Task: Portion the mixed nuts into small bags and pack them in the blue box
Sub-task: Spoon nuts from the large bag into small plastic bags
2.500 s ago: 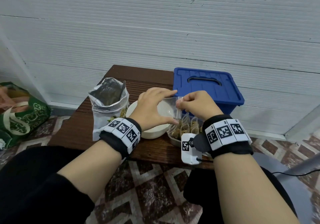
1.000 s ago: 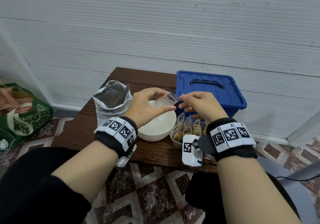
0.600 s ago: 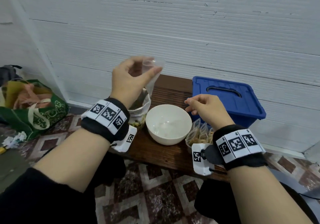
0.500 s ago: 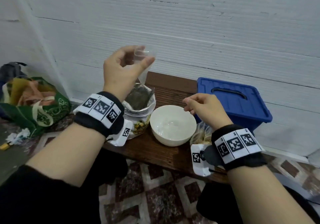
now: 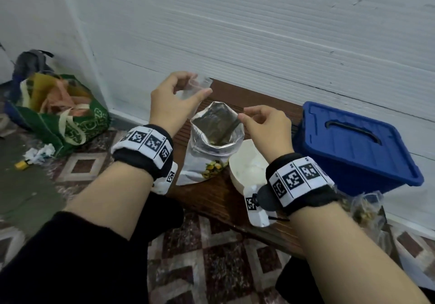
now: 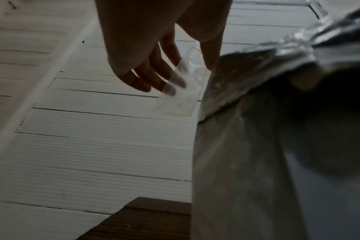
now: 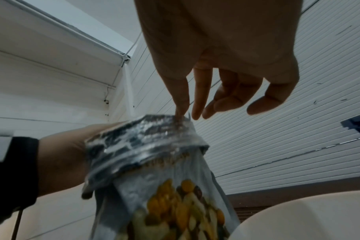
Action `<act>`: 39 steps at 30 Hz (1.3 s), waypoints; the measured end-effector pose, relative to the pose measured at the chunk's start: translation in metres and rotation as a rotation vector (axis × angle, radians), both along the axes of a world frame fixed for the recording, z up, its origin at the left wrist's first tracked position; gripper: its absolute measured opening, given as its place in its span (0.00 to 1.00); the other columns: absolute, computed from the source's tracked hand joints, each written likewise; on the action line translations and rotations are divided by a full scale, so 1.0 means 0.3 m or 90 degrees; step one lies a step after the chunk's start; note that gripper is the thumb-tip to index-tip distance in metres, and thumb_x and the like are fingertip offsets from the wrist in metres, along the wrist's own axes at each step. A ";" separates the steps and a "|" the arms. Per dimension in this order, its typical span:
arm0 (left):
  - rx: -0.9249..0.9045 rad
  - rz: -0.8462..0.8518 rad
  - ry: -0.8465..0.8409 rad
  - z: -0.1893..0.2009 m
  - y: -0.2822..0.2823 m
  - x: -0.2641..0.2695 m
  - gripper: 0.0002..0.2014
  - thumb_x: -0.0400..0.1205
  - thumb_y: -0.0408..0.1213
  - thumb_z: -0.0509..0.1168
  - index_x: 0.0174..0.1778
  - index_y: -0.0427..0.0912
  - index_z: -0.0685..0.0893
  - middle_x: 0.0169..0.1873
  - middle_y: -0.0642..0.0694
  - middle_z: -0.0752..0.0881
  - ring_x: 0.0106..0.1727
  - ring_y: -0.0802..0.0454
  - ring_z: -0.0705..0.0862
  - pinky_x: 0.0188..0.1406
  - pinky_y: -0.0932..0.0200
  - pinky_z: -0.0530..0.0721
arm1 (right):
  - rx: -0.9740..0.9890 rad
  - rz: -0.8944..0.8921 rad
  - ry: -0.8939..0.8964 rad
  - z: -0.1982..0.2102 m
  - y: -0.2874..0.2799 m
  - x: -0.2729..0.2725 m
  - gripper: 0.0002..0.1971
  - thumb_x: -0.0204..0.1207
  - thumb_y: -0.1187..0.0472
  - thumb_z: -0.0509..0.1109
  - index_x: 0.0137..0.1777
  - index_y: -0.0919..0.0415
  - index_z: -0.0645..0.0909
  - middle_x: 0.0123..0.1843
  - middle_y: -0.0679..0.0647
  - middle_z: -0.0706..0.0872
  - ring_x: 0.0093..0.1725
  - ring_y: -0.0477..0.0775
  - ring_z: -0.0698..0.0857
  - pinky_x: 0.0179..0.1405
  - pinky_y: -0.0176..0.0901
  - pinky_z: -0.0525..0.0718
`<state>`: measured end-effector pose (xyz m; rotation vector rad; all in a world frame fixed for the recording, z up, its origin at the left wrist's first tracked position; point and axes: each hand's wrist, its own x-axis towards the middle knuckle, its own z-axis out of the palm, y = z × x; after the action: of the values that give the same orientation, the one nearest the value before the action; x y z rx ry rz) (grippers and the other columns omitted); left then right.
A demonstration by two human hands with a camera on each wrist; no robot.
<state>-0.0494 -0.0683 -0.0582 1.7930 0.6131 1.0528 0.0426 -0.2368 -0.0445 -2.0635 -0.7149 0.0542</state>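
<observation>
The right hand (image 7: 222,68) pinches the foil nut bag's (image 7: 154,162) open rim beside the white bowl (image 7: 308,216).

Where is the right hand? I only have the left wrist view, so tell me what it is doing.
Observer: The right hand pinches the right rim of the open foil nut pouch with thumb and forefinger.
Operator: Report the blue box's lid.
Observer: The blue box stands right of the pouch with its lid on.
Operator: Tell me what sits between pouch and box.
Observer: A white bowl; the part in view shows no nuts.
Operator: Place my bag against the pouch mouth.
Observer: The left hand holds the small clear bag above the mouth's far left side, not in it.
</observation>
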 end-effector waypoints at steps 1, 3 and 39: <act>0.003 -0.009 0.018 -0.015 0.002 0.002 0.20 0.69 0.48 0.80 0.56 0.50 0.85 0.48 0.59 0.87 0.49 0.72 0.83 0.53 0.76 0.78 | 0.002 -0.009 -0.024 -0.009 0.012 -0.004 0.03 0.74 0.50 0.74 0.44 0.46 0.86 0.40 0.45 0.86 0.48 0.49 0.84 0.57 0.57 0.81; 0.011 -0.033 0.050 -0.035 0.000 0.007 0.20 0.68 0.50 0.80 0.54 0.54 0.84 0.47 0.59 0.88 0.51 0.66 0.85 0.59 0.65 0.82 | 0.009 -0.021 -0.081 -0.019 0.022 -0.017 0.04 0.72 0.49 0.73 0.37 0.41 0.82 0.40 0.45 0.87 0.49 0.53 0.84 0.56 0.63 0.81; 0.133 -0.126 0.124 0.022 -0.028 -0.059 0.21 0.69 0.47 0.79 0.57 0.55 0.84 0.44 0.68 0.83 0.47 0.83 0.78 0.47 0.84 0.73 | 0.111 -0.125 0.013 -0.009 0.022 -0.028 0.12 0.81 0.59 0.64 0.37 0.50 0.84 0.34 0.43 0.84 0.43 0.53 0.83 0.60 0.62 0.78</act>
<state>-0.0670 -0.0766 -0.0517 2.1084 0.4415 0.8382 0.0341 -0.2303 -0.0473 -1.9527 -0.4836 -0.0964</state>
